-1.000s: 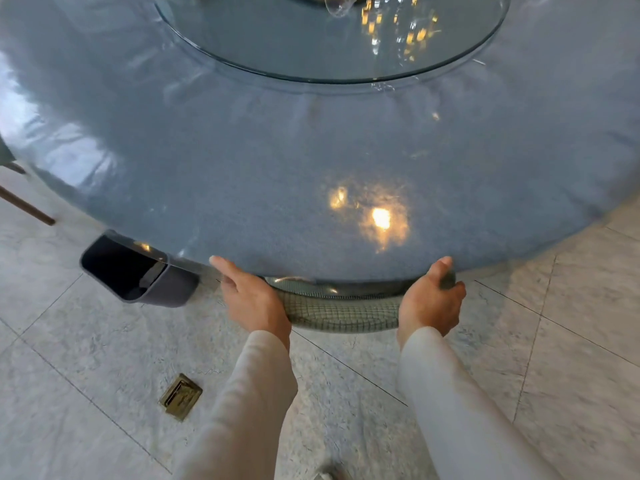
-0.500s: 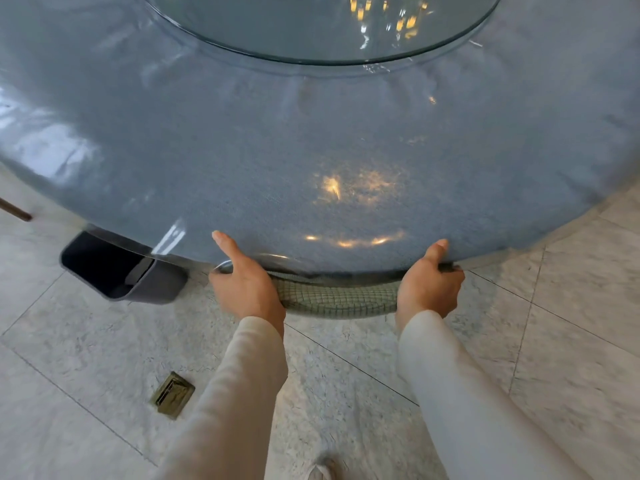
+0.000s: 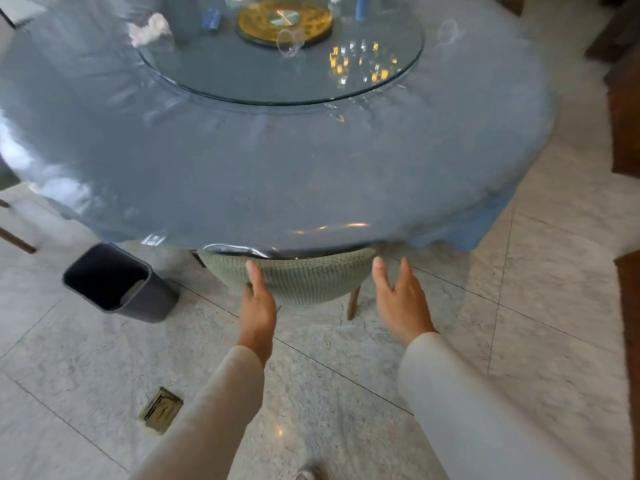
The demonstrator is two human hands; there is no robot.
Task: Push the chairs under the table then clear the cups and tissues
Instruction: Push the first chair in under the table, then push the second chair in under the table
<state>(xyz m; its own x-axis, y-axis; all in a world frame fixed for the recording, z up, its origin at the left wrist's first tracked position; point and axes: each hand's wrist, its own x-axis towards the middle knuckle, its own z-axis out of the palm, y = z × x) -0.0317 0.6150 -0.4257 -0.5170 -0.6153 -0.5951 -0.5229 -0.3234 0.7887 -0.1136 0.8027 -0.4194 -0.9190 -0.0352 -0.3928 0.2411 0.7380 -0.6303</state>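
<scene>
**Chair tucked at the table's near edge**

While the woven green chair (image 3: 304, 282) sits with its back just under the rim of the round blue table (image 3: 242, 181), the left hand (image 3: 257, 308) lies flat and open against the backrest, fingers spread, holding nothing. Nearby, the right hand (image 3: 401, 303) hovers open beside the chair, empty too. On the glass turntable (image 3: 263, 74) lie a tipped clear cup (image 3: 290, 42) and crumpled tissues (image 3: 149, 29). A dark bin (image 3: 119, 284) stands on the marble floor, left of the chair.
</scene>
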